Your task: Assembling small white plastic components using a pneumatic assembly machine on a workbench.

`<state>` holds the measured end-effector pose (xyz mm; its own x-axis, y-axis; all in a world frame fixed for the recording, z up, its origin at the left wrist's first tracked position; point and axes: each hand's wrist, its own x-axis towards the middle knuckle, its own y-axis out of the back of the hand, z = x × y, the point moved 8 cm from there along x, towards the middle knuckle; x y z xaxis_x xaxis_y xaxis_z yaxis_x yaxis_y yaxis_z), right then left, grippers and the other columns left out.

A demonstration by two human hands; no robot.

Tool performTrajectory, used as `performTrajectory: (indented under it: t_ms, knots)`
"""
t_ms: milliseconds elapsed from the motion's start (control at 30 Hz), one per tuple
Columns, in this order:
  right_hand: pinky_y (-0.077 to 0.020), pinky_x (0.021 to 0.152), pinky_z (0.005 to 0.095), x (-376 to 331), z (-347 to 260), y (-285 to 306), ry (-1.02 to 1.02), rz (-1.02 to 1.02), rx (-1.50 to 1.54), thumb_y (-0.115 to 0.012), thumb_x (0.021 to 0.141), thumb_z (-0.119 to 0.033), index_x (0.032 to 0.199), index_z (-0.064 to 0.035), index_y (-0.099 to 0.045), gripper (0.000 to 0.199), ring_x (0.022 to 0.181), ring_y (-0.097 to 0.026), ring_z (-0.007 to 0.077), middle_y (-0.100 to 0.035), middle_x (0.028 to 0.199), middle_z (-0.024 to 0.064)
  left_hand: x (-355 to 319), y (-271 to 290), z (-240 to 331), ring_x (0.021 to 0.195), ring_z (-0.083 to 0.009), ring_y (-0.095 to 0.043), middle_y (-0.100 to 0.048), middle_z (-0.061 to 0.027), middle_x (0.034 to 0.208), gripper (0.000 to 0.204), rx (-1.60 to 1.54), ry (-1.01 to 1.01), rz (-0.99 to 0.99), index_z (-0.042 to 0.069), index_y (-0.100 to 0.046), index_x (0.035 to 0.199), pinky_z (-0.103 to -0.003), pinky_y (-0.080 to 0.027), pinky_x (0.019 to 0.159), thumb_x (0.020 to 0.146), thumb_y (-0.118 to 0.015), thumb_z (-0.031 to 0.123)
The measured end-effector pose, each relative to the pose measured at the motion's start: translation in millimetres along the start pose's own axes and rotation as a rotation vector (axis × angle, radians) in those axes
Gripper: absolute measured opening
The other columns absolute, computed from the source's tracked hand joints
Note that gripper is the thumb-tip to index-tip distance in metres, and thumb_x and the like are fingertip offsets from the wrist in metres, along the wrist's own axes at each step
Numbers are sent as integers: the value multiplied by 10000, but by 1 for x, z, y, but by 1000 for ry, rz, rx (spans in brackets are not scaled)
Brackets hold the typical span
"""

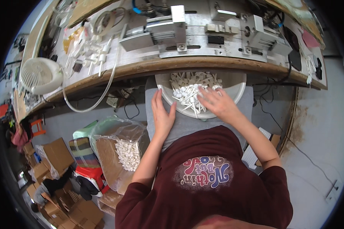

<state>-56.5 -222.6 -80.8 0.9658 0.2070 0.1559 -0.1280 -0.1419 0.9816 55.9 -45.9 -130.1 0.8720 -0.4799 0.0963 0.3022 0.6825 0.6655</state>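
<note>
**Sorting white plastic parts in a lap bowl**

Head view: a round white plastic bowl [233, 86] rests on the person's lap, on grey cloth, tucked just under the curved wooden edge of the tabletop [202, 64]. It is heaped with small white plastic parts with thin stems [189, 91]. The right hand [218, 102] lies flat on the pile, fingers spread and reaching left into the parts; its grip is released, with nothing visibly pinched, though what lies under the palm is hidden. The left hand [162, 114] rests against the bowl's near-left rim, fingers straight and together, also released, steadying the bowl from outside rather than holding any part.

On the tabletop above the bowl stands a grey metal fixture with blocks and rails [202, 30], with loose white tubes and clear hose [91, 57] to its left and a small white fan [40, 74] beyond. On the floor to the person's left, an open cardboard box lined with a clear plastic bag [118, 149] holds more of the same white parts.

Judged from this, the picking would go best if the left hand keeps the bowl braced against the lap, since it sits unsupported and could tip toward the knees. The right fingers should rake lightly and lift one part by its stem, as the stems lie crossed and may tangle.
</note>
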Motion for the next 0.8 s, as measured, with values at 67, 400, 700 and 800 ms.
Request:
performTrajectory:
  t_ms: [67, 400, 700, 800]
  knots:
    - [-445, 1050, 462, -3, -19, -37, 134, -38, 43, -583, 867, -163, 1327, -142, -564, 461, 1313, -526, 250, -447, 1534, 89, 8, -9, -25, 1139, -389, -553, -510, -237, 1323, 760, -236, 232, 26, -19, -352, 1488, -446, -449, 999, 842, -735, 92]
    - [-469, 992, 511, 29, 60, -144, -380, -394, 465, -757, 716, -240, 1439, -233, -491, 770, 1254, -535, 391, -508, 1432, 131, 42, -41, -34, 1089, -461, -593, -496, -269, 1273, 890, 114, 280, -81, -44, -238, 1528, -471, -524, 908, 764, -682, 67]
    - [-354, 1105, 579, 4, 103, -135, -427, -130, 298, -801, 706, -245, 1502, -185, -409, 889, 1339, -443, 442, -459, 1480, 194, 44, -50, -55, 1063, -347, -629, -595, -179, 1122, 881, 476, 277, -126, -60, -355, 1439, -454, -493, 879, 664, -745, 88]
    - [-292, 1109, 616, -19, 71, -113, -495, -424, 417, -792, 735, -263, 1522, -164, -389, 890, 1385, -362, 450, -397, 1515, 202, 51, -58, -48, 951, -275, -660, -630, -159, 1071, 603, 625, 186, -81, -96, -472, 1363, -390, -468, 836, 809, -610, 99]
